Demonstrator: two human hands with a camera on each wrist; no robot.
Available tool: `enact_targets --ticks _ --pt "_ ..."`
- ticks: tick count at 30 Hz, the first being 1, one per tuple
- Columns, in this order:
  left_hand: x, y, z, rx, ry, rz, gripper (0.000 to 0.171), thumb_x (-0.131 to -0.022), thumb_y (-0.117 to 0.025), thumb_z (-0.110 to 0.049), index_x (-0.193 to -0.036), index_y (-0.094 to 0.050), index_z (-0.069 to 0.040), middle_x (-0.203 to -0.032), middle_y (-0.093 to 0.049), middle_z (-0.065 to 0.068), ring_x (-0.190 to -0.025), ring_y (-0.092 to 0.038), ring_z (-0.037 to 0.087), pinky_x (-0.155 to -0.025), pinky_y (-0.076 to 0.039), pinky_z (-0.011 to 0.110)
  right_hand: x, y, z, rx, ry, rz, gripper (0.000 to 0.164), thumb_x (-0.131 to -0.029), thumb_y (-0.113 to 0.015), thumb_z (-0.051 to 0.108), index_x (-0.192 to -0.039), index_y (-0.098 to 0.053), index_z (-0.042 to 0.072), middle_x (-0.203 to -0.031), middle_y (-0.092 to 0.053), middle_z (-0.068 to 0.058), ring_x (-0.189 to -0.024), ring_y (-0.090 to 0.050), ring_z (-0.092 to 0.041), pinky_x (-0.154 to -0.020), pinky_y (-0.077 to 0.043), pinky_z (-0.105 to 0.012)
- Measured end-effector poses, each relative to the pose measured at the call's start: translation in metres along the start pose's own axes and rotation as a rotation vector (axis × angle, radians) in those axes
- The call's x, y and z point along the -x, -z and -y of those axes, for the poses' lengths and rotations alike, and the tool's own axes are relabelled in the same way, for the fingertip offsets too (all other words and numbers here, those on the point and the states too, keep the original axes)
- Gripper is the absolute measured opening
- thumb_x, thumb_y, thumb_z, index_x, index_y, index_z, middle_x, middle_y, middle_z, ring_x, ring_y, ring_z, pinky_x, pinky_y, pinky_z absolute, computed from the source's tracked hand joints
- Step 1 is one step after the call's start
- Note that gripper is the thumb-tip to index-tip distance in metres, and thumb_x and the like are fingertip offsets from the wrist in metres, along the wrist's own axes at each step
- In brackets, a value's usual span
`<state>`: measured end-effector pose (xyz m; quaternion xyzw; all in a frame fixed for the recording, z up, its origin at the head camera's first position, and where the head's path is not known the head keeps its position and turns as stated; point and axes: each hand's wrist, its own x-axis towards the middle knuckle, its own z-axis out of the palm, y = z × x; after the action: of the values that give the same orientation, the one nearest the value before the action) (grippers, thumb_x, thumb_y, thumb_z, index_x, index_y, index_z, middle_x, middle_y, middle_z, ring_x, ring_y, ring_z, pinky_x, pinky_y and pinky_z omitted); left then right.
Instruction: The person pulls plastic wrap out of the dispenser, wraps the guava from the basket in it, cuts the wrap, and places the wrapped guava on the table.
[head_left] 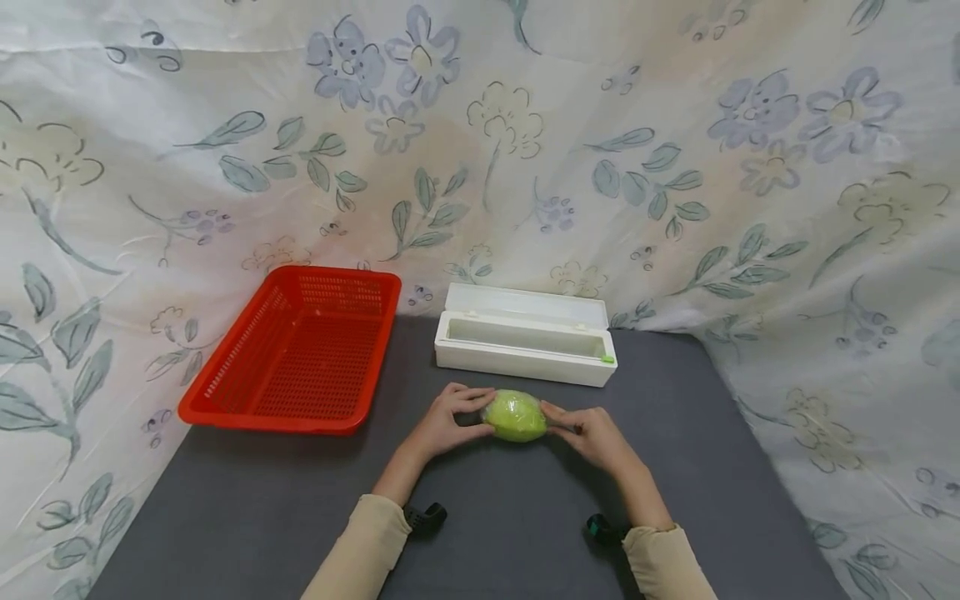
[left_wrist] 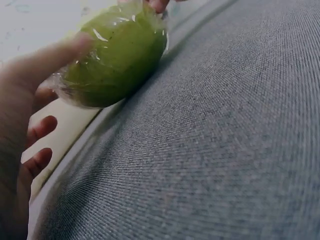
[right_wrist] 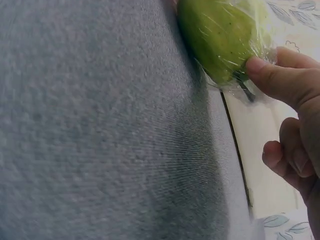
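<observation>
A green pear (head_left: 514, 416) in clear plastic wrap is between my two hands, at the middle of the dark tabletop. My left hand (head_left: 447, 423) holds its left end, thumb and fingers on either side. On the other end, my right hand (head_left: 592, 433) pinches the wrap with thumb and forefinger. In the right wrist view the dark stem (right_wrist: 245, 89) shows through the clear film (right_wrist: 260, 30) beside the thumb. Wrinkled film also bunches at the pear's near end in the left wrist view, where the left thumb (left_wrist: 60, 54) presses on it.
Behind the pear stands a long white box (head_left: 525, 364) with its lid (head_left: 525, 304) raised and a small green piece (head_left: 607, 359) at its right corner. A red plastic basket (head_left: 277, 423) is at the left. Flowered cloth (head_left: 660, 250) hangs behind the grey-covered table (head_left: 720, 467).
</observation>
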<state>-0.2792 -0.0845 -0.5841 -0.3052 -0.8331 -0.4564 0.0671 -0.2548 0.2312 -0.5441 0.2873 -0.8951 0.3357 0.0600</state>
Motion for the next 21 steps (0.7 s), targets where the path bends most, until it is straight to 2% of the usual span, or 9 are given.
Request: enact_targets --ticks 2,5,8,9,11,13,17,19,21 --pt "0.001 0.001 0.001 0.017 0.008 -0.002 0.060 -0.085 -0.091 -0.023 -0.141 -0.070 -0.016 -0.146 -0.067 0.000 -0.117 -0.056 0.022 -0.101 -0.050 0.048 0.001 -0.001 0.000 0.037 -0.042 -0.036 0.052 -0.086 -0.087 0.009 -0.136 -0.073 0.008 -0.117 -0.079 -0.014 -0.056 -0.065 -0.004 -0.055 -0.053 -0.023" --pt "0.003 0.002 0.000 0.008 0.003 -0.009 0.057 -0.087 -0.090 -0.023 -0.140 -0.071 -0.015 -0.146 -0.067 0.000 -0.117 -0.056 0.022 -0.100 -0.050 0.047 0.006 -0.004 0.001 0.085 -0.153 -0.098 0.046 -0.085 -0.091 0.022 -0.127 -0.078 0.007 -0.099 -0.082 -0.011 -0.042 -0.028 0.003 -0.044 -0.033 -0.021" --pt "0.004 0.002 -0.002 -0.002 0.005 -0.013 0.057 -0.088 -0.089 -0.024 -0.141 -0.070 -0.015 -0.145 -0.068 0.001 -0.116 -0.056 0.022 -0.100 -0.051 0.047 0.013 -0.005 -0.001 0.070 -0.224 -0.107 0.035 -0.084 -0.092 0.027 -0.113 -0.083 0.009 -0.083 -0.080 -0.005 -0.042 -0.030 0.002 -0.043 -0.030 -0.022" --pt "0.004 0.002 -0.003 -0.001 0.004 -0.015 0.057 -0.088 -0.089 -0.023 -0.141 -0.070 -0.014 -0.145 -0.068 0.001 -0.116 -0.057 0.023 -0.100 -0.051 0.047 0.015 -0.005 -0.001 0.054 -0.226 -0.105 0.028 -0.085 -0.091 0.026 -0.108 -0.084 0.011 -0.076 -0.077 -0.003 -0.043 -0.031 0.002 -0.043 -0.030 -0.021" --pt "0.004 0.001 -0.005 0.006 0.004 -0.023 0.057 -0.088 -0.089 -0.022 -0.141 -0.070 -0.013 -0.144 -0.068 0.002 -0.117 -0.058 0.024 -0.100 -0.051 0.048 0.018 -0.005 -0.003 0.030 -0.197 -0.110 0.018 -0.087 -0.089 0.019 -0.104 -0.085 0.013 -0.074 -0.076 0.001 -0.044 -0.033 0.001 -0.044 -0.032 -0.022" --pt "0.004 -0.001 -0.006 0.010 0.002 -0.030 0.057 -0.088 -0.088 -0.021 -0.141 -0.070 -0.013 -0.143 -0.069 0.003 -0.119 -0.060 0.025 -0.101 -0.052 0.049 0.018 -0.006 -0.004 0.062 -0.122 -0.144 0.015 -0.087 -0.088 0.013 -0.102 -0.086 0.015 -0.076 -0.077 0.002 -0.049 -0.046 0.000 -0.047 -0.040 -0.022" --pt "0.001 -0.003 -0.011 0.019 -0.025 -0.051 0.055 -0.089 -0.087 -0.019 -0.140 -0.070 -0.010 -0.142 -0.069 0.008 -0.122 -0.063 0.029 -0.103 -0.053 0.051 0.016 -0.011 -0.003 0.233 0.093 -0.241 0.019 -0.082 -0.090 0.004 -0.098 -0.086 0.012 -0.094 -0.082 -0.002 -0.072 -0.073 -0.012 -0.062 -0.059 -0.030" --pt "-0.001 -0.004 -0.015 0.018 -0.041 -0.059 0.053 -0.090 -0.086 -0.019 -0.140 -0.070 -0.008 -0.141 -0.069 0.011 -0.122 -0.064 0.030 -0.102 -0.054 0.051 0.014 -0.014 -0.003 0.293 0.169 -0.276 0.022 -0.079 -0.091 0.002 -0.098 -0.085 0.010 -0.093 -0.081 -0.004 -0.080 -0.077 -0.018 -0.068 -0.062 -0.034" --pt "-0.002 -0.003 -0.017 0.016 -0.057 -0.064 0.052 -0.091 -0.086 -0.019 -0.139 -0.070 -0.008 -0.142 -0.068 0.013 -0.122 -0.063 0.031 -0.102 -0.054 0.053 0.012 -0.015 -0.003 0.272 0.172 -0.289 0.022 -0.078 -0.092 0.001 -0.096 -0.085 0.011 -0.092 -0.081 -0.004 -0.079 -0.077 -0.016 -0.067 -0.061 -0.032"
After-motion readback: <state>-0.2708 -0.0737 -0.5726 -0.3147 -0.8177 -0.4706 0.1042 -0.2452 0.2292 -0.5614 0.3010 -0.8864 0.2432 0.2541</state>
